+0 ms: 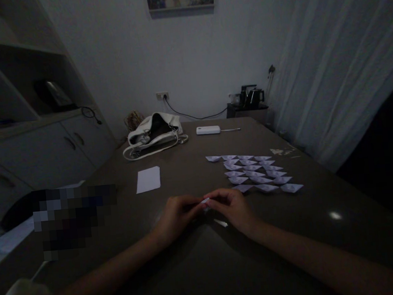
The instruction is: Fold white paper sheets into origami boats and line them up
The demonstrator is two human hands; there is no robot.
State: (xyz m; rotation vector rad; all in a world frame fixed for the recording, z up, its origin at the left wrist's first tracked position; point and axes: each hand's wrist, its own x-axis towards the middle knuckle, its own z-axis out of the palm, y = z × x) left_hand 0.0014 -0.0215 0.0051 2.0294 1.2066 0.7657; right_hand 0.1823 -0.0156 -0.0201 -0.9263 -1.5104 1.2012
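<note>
A white handbag (145, 125) sits at the far left of the table (184, 167), its mouth gaping and its strap looped in front; the inside is too dark to make out any contents. In the open shelf unit (9, 129) at the left stands a dark, shiny appliance (57, 94) with a cord, and beyond the table's far right corner a black kettle (255, 97) rests on a low cabinet (246, 108). Both forearms reach in from the near edge and converge at the middle, the left hand (177, 215) and right hand (235, 209) mirroring each other with knuckles up, fingers bent and fingertips nearly meeting. Each grip is pinched, thumb against fingers, on one small folded piece of white paper (205, 202), which sits between the two sets of fingertips and is mostly covered by them. A narrow white paper strip (220, 222) lies on the table just below the right hand. Beyond that hand, toward the right, stand rows of folded paper boats (252, 167), the nearest just past its knuckles. A stack of white paper sheets (148, 179) lies beyond the left hand, apart from it.
</note>
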